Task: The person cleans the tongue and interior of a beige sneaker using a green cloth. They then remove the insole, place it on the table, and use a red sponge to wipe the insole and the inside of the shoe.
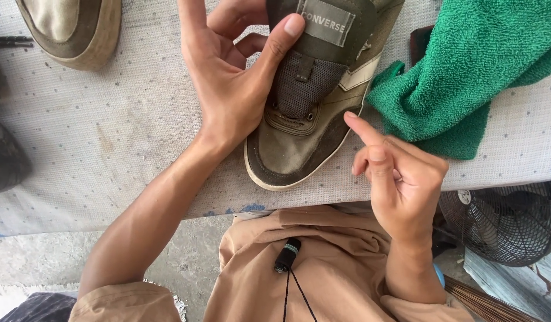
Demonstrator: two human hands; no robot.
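Observation:
An olive-brown sneaker (pixel 299 140) with no laces lies on the table, toe toward me. My left hand (pixel 233 77) grips its left side, the thumb pressing the mesh tongue with a sewn label. My right hand (pixel 400 185) hovers just right of the toe, index finger pointing at the shoe's side, other fingers curled, holding nothing I can see.
A second matching sneaker (pixel 72 30) sits at the far left. A green towel (pixel 466 65) lies at the right. The table (pixel 126 137) has a pale dotted cover. Below its edge stand a black fan (pixel 508 220) and a concrete floor (pixel 192 262).

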